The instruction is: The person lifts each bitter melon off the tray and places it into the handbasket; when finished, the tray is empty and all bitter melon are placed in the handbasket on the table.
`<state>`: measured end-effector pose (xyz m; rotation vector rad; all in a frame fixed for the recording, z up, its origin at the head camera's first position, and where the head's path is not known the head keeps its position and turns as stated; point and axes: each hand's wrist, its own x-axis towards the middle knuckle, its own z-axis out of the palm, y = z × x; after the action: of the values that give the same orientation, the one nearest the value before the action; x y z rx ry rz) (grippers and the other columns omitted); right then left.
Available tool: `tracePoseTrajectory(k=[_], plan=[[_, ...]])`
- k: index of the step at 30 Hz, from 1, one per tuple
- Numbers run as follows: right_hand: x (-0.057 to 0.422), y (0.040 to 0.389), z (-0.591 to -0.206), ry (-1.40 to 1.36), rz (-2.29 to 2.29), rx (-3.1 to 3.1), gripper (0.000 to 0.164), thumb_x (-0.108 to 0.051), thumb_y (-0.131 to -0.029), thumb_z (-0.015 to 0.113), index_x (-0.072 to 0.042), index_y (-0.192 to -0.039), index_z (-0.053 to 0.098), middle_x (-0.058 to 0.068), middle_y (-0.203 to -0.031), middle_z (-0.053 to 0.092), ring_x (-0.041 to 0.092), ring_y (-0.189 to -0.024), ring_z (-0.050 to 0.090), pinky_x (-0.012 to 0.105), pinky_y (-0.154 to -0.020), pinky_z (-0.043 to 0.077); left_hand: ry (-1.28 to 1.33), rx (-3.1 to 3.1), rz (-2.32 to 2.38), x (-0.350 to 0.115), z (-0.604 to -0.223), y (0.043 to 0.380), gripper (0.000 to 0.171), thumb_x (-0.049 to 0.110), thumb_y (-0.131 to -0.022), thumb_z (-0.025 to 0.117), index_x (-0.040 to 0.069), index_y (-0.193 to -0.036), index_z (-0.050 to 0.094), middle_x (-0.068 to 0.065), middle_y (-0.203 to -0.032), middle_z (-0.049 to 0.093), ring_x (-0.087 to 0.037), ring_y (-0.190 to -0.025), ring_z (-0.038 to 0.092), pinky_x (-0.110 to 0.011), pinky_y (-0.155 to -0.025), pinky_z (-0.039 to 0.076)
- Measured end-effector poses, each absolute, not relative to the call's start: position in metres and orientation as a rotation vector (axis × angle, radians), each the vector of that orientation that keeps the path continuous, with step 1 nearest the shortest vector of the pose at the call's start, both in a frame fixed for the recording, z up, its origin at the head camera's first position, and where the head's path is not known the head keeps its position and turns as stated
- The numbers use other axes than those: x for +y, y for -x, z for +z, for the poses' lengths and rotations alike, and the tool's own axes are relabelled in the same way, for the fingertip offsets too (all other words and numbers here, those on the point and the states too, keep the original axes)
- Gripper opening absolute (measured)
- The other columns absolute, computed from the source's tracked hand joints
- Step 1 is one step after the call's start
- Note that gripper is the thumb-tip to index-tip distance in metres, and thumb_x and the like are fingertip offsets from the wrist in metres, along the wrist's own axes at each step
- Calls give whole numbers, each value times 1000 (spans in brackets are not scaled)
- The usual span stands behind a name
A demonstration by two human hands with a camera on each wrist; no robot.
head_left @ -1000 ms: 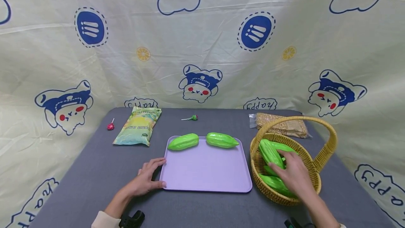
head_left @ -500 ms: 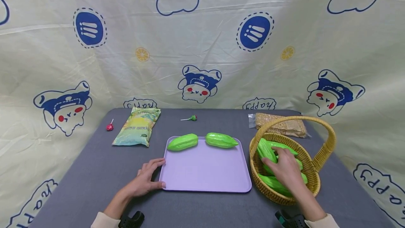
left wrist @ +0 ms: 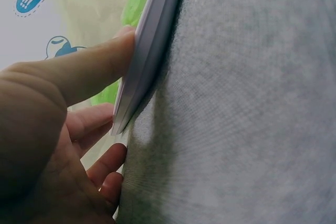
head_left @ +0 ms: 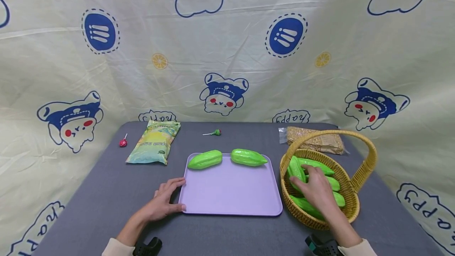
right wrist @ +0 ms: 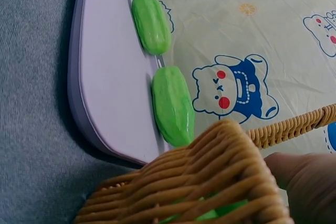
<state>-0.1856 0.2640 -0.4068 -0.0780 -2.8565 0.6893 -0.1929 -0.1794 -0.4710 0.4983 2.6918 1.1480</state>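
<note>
In the head view my right hand (head_left: 314, 189) reaches into the wicker basket (head_left: 296, 208). Its thumb and fingers hold a green ridged gourd (head_left: 296, 168) near the basket's left wall; the far fingertips are partly hidden. Other green gourds (head_left: 321, 166) lie beneath and around that hand. My left hand (head_left: 164, 200) touches the left edge of the lilac tray (head_left: 231, 192) with spread thumb and fingers. In the left wrist view, the thumb (left wrist: 100, 66) rests against the tray's rim. Two gourds lie along the tray's far side, one left (head_left: 205, 159) and one right (head_left: 249, 157).
Behind the basket, under its arched handle (head_left: 369, 161), lies a clear bag of grains (head_left: 314, 139). A yellow-green packet (head_left: 154, 142) stands back left. A red lollipop (head_left: 123, 142) and a green lollipop (head_left: 217, 132) lie on the grey table (head_left: 106, 192).
My right hand has shifted left inside the basket, and the gourd at its fingers has moved left with it. More gourds now show to the right. The left hand and tray stay put.
</note>
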Motion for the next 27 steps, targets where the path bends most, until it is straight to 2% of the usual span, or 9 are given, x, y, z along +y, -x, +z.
tracePoseTrajectory(k=[4,10,14,20,27], plan=[[261,184,-406,70,697,-2876,69,-37,-84,66,8,-132,46,33,-120,51,42,-101,54,54,-79,43,-502,2692,1150,-180,-471,193,74,38,-77,74,11,-140,43,-7,-148,34,-31,-129,29,-47,-93,23],[259,183,-406,74,716,-2905,72,-40,-85,66,8,-133,44,29,-115,57,34,-94,58,49,-77,45,-487,2684,1152,-179,-469,193,74,38,-78,74,11,-140,43,-7,-149,34,-32,-129,29,-48,-93,23],[259,182,-408,76,706,-2910,70,-41,-86,64,7,-132,46,28,-113,61,40,-100,57,52,-80,44,-486,2683,1151,-179,-469,193,74,38,-78,74,12,-140,43,-7,-149,34,-31,-129,29,-48,-93,23],[261,182,-409,75,678,-2918,70,-45,-86,63,6,-131,48,29,-119,59,50,-110,48,57,-86,39,-519,2699,1149,-180,-470,192,74,37,-78,74,11,-139,43,-8,-148,34,-31,-128,30,-45,-91,24],[262,182,-414,79,624,-2905,66,-44,-87,61,5,-129,51,28,-121,60,45,-105,46,50,-79,38,-506,2692,1151,-180,-470,192,74,38,-78,74,11,-140,43,-7,-148,34,-32,-129,29,-48,-93,23]])
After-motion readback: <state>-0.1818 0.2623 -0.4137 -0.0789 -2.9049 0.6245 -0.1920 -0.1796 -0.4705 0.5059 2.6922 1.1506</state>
